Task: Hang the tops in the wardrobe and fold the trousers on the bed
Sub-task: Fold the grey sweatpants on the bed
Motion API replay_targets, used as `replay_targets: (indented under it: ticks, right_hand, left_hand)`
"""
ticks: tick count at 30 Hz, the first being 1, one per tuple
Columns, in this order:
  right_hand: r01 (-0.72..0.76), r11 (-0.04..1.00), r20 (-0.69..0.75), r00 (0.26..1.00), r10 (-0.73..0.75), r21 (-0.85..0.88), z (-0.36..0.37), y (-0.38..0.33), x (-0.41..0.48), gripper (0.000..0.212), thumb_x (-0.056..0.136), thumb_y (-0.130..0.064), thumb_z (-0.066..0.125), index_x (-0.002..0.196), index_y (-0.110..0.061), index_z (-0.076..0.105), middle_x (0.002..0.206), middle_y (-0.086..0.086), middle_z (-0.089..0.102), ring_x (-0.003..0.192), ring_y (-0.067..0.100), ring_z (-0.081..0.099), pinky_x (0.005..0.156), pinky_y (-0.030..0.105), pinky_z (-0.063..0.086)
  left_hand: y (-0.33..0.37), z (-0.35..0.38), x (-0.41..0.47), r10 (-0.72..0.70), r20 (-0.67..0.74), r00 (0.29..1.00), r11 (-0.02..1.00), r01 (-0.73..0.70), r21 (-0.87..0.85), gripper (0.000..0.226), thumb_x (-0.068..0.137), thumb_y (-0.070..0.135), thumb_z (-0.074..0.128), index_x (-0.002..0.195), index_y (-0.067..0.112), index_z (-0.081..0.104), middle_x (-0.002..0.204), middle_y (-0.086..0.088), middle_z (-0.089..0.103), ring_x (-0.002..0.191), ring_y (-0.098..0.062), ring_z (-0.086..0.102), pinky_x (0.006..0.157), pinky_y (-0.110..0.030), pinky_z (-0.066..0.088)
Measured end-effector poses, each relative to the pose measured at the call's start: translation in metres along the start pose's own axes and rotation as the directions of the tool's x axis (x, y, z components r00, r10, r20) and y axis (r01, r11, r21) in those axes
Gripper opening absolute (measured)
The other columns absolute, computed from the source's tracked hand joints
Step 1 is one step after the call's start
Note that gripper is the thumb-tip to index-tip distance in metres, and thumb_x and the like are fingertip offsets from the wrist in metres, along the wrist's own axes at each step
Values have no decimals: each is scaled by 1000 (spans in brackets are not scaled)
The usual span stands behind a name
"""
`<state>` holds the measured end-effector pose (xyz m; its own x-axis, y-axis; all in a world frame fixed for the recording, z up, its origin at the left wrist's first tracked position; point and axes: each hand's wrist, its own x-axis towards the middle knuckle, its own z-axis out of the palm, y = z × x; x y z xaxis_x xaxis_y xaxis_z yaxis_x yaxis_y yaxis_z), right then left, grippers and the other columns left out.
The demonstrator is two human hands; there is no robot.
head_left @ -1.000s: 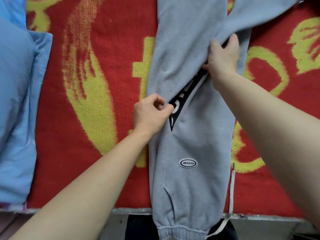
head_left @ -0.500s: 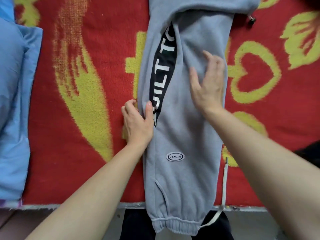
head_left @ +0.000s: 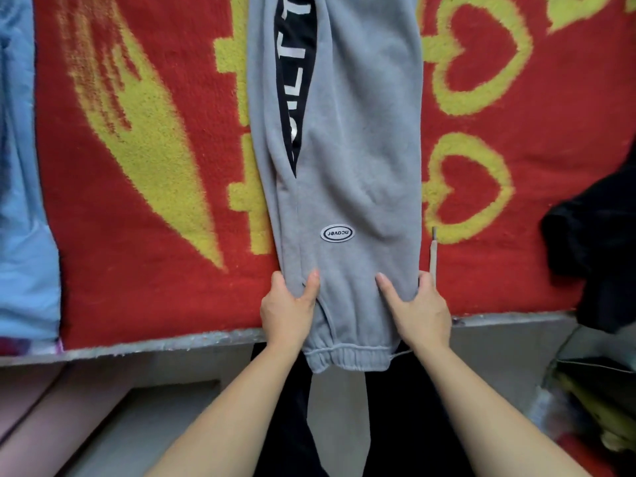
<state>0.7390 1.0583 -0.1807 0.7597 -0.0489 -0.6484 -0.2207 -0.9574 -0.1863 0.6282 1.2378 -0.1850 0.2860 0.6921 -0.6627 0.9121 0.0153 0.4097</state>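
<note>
Red plush blanket with yellow hearts and strokes covers the bed in front of us. The grey fleece jogging trousers with a black lettered side stripe lie lengthwise down its middle, and their elastic waistband hangs just over the near edge.

We judge the fold as barely begun. The two legs look laid one over the other into a single long strip, but no crosswise fold is made yet. Our left hand grips the left edge near the waistband and our right hand grips the right edge. Each thumb is on top and the fingers are curled under the cloth. From here the near end can be carried toward the far end. The far end of the legs runs out of view, so we cannot tell how neatly it lies.

No wardrobe is in view, so we cannot judge whether any tops are hung.

A white flat drawstring trails beside the right edge and could get caught in the fold. Well to the right, a crumpled black garment sits at the bed edge, probably waiting its turn. Light blue bedding lies along the left.
</note>
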Motion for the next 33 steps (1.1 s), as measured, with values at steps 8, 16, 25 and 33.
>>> replay_targets:
  ticks: [8, 16, 25, 33]
  right_hand:
    - [-126, 952, 174, 982, 80, 277, 17, 48, -35, 60, 75, -83, 54, 80, -23, 52, 75, -10, 63, 79, 11, 61, 65, 28, 40]
    - [14, 944, 240, 966, -97, 328, 11, 72, -43, 48, 88, -68, 57, 71, -24, 52, 77, -7, 59, 83, 19, 56, 76, 34, 40]
    - [-128, 871, 458, 881, -120, 474, -49, 100, -73, 46, 86, -61, 64, 88, -16, 54, 54, -5, 44, 50, 15, 39, 51, 30, 32]
    - [-85, 860, 419, 894, -157, 503, -116, 0, -37, 31, 84, -44, 61, 86, -14, 68, 55, -7, 62, 47, 11, 53, 46, 22, 46]
  left_hand:
    - [-52, 6, -35, 8, 249, 969, 981, 40, -190, 39, 71, 59, 77, 93, 42, 50, 93, 26, 62, 85, 9, 58, 74, -16, 46]
    - [-71, 27, -79, -29, 103, 994, 941, 62, -333, 31, 87, 29, 74, 107, 12, 59, 104, -2, 68, 97, -20, 66, 79, -28, 48]
    - [-63, 11, -151, -182, 294, 938, 801, 315, -509, 27, 86, 28, 73, 104, 8, 70, 93, -3, 76, 80, -12, 72, 65, -25, 55]
    - [52, -60, -98, -104, 362, 926, 809, 291, -511, 12, 86, 8, 58, 77, 12, 51, 47, 3, 42, 29, -6, 34, 34, -11, 29]
